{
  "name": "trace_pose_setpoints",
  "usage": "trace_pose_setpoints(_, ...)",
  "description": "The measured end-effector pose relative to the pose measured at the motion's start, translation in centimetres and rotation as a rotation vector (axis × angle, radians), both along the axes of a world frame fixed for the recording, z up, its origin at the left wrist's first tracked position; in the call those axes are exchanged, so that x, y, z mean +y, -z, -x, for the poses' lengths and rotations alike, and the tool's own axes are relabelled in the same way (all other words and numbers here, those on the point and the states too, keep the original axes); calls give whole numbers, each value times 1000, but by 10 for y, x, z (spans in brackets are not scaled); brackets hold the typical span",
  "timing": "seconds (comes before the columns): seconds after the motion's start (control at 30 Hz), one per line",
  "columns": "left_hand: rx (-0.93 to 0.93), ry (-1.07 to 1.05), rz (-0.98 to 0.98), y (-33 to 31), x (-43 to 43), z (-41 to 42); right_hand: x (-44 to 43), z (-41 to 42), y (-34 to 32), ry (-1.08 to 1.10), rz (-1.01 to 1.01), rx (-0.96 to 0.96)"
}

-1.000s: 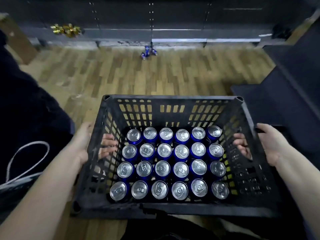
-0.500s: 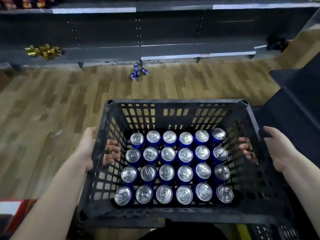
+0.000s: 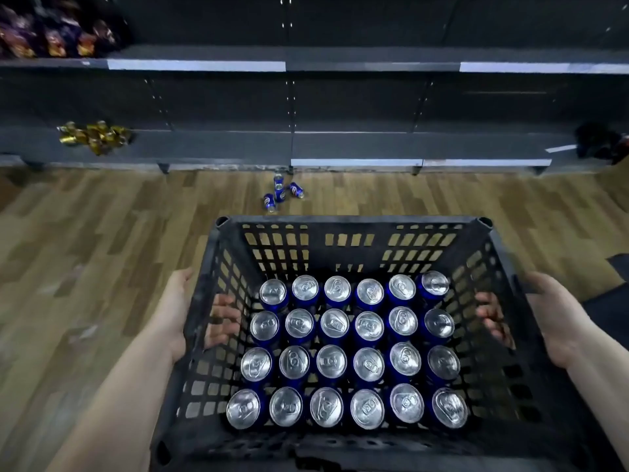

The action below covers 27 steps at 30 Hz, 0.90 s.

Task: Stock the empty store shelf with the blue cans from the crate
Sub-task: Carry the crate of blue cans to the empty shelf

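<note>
Twenty-four blue cans [image 3: 332,361] in crate [image 3: 350,220], between left fingers [image 3: 223,313] and right fingers [image 3: 490,315]

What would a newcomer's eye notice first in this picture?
A black plastic lattice crate fills the lower centre, packed with silver-topped blue cans in four rows; the left hand and the right hand grip its sides. A few loose blue cans sit on the wooden floor before the dark metal shelf.

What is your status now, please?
Left hand and right hand grip black plastic crate, fingers through side walls. Blue metal cans upright inside. Loose blue cans on wooden floor ahead.
</note>
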<state>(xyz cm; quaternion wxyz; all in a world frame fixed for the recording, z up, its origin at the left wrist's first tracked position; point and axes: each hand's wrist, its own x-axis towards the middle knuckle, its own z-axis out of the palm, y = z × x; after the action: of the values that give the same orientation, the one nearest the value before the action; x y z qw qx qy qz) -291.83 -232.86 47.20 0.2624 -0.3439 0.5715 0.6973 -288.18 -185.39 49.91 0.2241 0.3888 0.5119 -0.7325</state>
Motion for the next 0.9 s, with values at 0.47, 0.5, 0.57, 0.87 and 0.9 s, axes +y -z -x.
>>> trace_pose_setpoints(0.47,15,112,75,-2,46,396,45,351,13,122,60,10)
trace_pose_setpoints(0.5,16,124,85,-2,51,423,50,375,13,129,63,4)
trace_pose_setpoints(0.57,21,134,100,0,63,475,62,423,17,136,61,6)
trace_pose_setpoints(0.87,16,93,122,41,132,680,132,640,50,107,65,-30)
trace_pose_setpoints(0.9,2,84,127,47,138,700,139,663,54,104,54,-34)
